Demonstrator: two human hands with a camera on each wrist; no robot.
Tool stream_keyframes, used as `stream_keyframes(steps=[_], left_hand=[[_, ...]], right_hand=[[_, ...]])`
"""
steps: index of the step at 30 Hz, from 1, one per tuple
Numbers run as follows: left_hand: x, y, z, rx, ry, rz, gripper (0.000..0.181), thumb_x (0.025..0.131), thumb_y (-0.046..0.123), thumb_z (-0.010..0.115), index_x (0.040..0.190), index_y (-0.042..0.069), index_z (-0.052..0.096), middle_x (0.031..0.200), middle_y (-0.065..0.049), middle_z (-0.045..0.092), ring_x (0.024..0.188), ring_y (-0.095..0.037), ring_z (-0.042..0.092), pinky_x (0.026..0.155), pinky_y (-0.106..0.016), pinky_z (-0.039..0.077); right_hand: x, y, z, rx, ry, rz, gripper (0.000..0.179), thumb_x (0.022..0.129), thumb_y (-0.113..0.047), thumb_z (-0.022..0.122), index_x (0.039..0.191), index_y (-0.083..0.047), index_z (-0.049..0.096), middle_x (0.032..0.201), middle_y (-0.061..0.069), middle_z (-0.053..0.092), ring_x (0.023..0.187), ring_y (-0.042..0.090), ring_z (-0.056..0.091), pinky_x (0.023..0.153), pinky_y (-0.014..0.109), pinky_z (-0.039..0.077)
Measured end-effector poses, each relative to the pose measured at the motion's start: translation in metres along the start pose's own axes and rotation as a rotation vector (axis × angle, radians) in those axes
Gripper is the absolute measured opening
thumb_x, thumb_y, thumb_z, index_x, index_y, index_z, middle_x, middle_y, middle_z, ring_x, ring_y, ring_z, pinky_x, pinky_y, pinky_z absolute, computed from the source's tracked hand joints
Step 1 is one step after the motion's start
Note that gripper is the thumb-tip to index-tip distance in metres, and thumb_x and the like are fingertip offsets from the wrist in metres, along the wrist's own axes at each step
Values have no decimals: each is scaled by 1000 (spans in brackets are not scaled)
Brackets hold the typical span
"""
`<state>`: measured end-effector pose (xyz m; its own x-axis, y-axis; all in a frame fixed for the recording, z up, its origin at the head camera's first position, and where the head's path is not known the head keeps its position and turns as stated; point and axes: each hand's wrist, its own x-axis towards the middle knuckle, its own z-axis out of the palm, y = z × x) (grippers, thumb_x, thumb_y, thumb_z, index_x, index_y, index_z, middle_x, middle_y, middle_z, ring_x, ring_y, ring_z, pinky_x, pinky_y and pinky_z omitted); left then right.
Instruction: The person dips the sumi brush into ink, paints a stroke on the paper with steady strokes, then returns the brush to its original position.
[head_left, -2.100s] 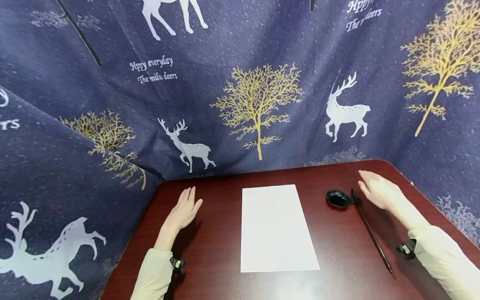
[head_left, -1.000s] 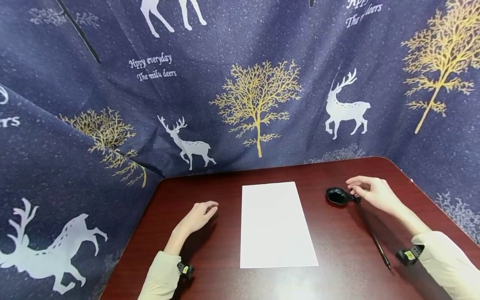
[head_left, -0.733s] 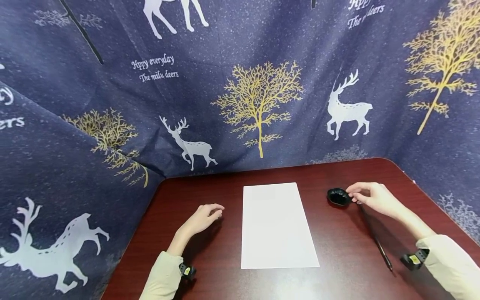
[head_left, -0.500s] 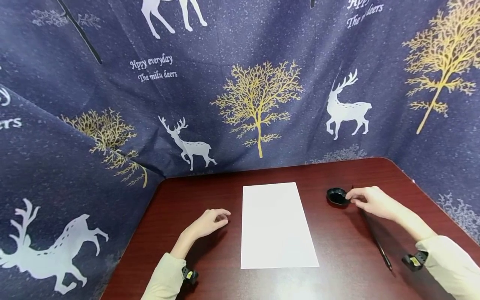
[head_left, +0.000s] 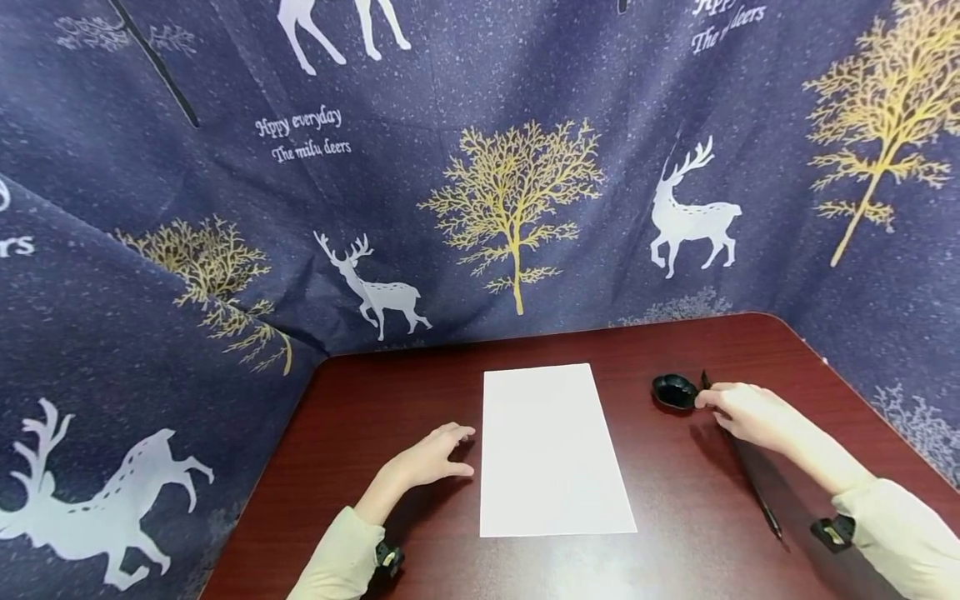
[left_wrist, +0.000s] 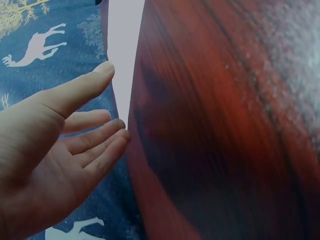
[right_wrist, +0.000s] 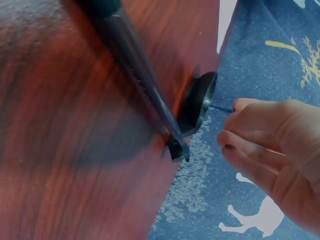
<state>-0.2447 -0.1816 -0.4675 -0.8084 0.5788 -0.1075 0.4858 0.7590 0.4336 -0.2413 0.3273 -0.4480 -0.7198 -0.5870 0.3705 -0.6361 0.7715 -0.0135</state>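
Observation:
In the head view my right hand (head_left: 750,414) reaches over the upper shaft of a long dark brush (head_left: 752,481). Its fingers are bent toward the small black dish (head_left: 674,391) beside the brush's pointed end. From the right wrist, the thumb and fingertips (right_wrist: 235,145) show apart from the thick shaft (right_wrist: 142,75), with a thin dark line between dish and forefinger. A sheet of white paper (head_left: 555,450) lies mid-table. My left hand (head_left: 431,456) hovers at the paper's left edge, thumb and fingers spread with nothing between them.
The dark red table (head_left: 375,392) has rounded far corners. A blue cloth (head_left: 450,83) printed with deer and trees hangs behind it and along the left side. Each wrist carries a small black camera (head_left: 387,556) near the sleeve.
My left hand has moved right, toward the paper, and its thumb has spread from the fingers. The right hand has come in over the brush beside the dish and lowered slightly.

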Motion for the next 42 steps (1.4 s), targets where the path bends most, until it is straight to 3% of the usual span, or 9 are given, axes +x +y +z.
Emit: stream_keyframes(steps=[6,15,25,29,34,42], left_hand=[[-1,5,3,65,-29,-22,75,85,34,73,141,-4,42,143,-21,43,135,-34,40,108,-48,38],[1,15,8,75,-85,1,83,83,37,75,144,-5,38,151,-23,35,142,-35,32,111,-49,33],[3,20,13,75,-125,-10,88,82,37,75,147,-5,33,155,-20,30,144,-34,28,113,-47,31],[3,20,14,77,-131,-16,89,81,37,76,146,-5,33,155,-20,31,144,-34,27,113,-47,32],[5,21,14,77,-133,-20,89,81,38,76,147,-5,33,156,-21,29,145,-35,27,113,-47,32],[4,22,16,61,-134,-32,89,80,38,77,146,-5,34,156,-22,29,145,-35,26,113,-47,31]], right_hand=[[-5,1,11,-54,113,-89,38,55,11,74,80,-16,64,69,-7,51,55,11,50,46,27,37],[-10,-1,22,-74,210,-169,32,61,6,72,79,-19,64,75,-7,54,55,12,54,44,26,38],[-25,4,24,-199,233,-209,38,52,8,69,81,-15,62,77,-2,57,67,20,55,46,32,43],[-32,9,27,-202,231,-210,45,46,11,67,83,-14,64,81,-2,58,71,20,55,48,33,45],[-39,10,31,-206,187,-203,43,49,6,72,87,-14,67,89,0,62,75,21,59,51,33,47],[-41,11,37,-201,127,-174,34,55,0,70,83,-18,63,84,-4,64,68,16,63,53,30,47]])
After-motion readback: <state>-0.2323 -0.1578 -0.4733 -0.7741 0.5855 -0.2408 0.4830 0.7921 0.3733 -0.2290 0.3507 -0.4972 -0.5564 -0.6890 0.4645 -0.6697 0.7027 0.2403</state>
